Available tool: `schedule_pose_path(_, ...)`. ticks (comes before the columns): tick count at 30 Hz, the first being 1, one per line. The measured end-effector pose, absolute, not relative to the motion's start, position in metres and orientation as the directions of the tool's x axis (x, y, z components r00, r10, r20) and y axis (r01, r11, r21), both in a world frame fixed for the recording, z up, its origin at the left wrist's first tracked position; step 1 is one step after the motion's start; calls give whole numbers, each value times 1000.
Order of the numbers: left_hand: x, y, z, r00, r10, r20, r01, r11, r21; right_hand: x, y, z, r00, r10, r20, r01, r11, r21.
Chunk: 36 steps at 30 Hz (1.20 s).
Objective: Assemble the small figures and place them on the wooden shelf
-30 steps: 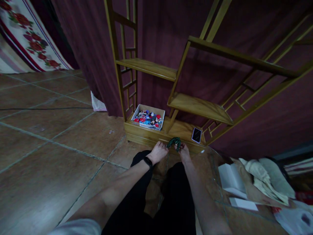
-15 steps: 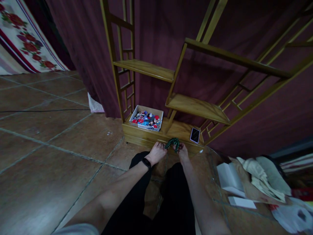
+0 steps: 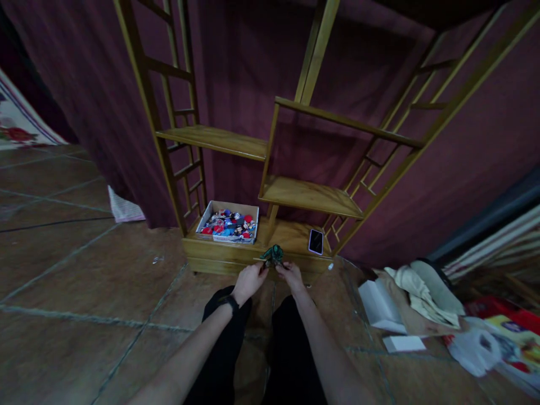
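Note:
A dark green, shiny, gathered band [image 3: 276, 253] is held up in front of the low wooden cabinet, between my two hands. It looks like soft cloth, bunched and folded over; its exact kind is too small to tell. My left hand [image 3: 250, 280], with a black band on the wrist, pinches its left end. At the other end, the fingers of my right hand [image 3: 291, 275] are closed on it. Just beyond the hands, an open cardboard box [image 3: 206, 216] full of small colourful pieces stands on the cabinet's top. Farther right on that top lies a phone [image 3: 316, 242].
The wooden shelf unit [image 3: 310, 194] rises before a dark red curtain [image 3: 236, 84]. White boxes [image 3: 382, 306], a pale cloth [image 3: 415, 289] and a plastic bag [image 3: 476, 349] lie on the tiled floor [image 3: 101, 281] at the right. A black cable [image 3: 54, 224] runs along the left.
The green band has gone from an open arch to a bunched, folded shape, and my hands have come closer together. The view has shifted, so the shelf unit sits lower and farther left.

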<state>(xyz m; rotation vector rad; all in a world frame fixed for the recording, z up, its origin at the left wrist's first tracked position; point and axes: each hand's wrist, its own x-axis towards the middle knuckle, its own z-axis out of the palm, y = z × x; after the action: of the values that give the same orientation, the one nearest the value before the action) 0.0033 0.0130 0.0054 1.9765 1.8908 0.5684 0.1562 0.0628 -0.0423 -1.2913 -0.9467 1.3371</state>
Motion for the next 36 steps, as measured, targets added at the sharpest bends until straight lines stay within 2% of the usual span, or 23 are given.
schedule_pose_path(6, 3, 21, 4, -36, 998, 60, 692, -18, 722, 154, 66, -47, 54, 974, -220, -45, -218, -975)
schedule_pose_path(11, 6, 34, -10, -78, 997, 18, 330, 9, 944, 154, 69, -53, 84, 977, -197, -24, -196, -980)
schedule_pose_path(15, 6, 44, -24, -86, 995, -49, 14, 50, 999, 152, 70, -54, 72, 981, -179, -47, -176, -983)
schedule_pose_path(18, 3, 47, -28, -51, 992, -117, -112, 111, 987, 151, 69, -53, 43, 984, -172, -69, -169, -983)
schedule_pose_path(22, 0, 47, -27, -24, 990, -140, -171, 134, 976, 151, 69, -53, 35, 986, -164, -79, -161, -984)
schedule_pose_path(26, 2, 46, -27, -74, 990, -123, -199, 106, 974, 153, 71, -56, 39, 987, -158, -69, -155, -985)
schedule_pose_path(33, 4, 46, -28, -90, 994, -64, -94, 56, 994, 155, 71, -57, 76, 983, -168, -61, -163, -985)
schedule_pose_path(36, 4, 46, -26, -49, 998, -40, -52, 37, 998, 156, 69, -52, 64, 984, -164, -80, -159, -984)
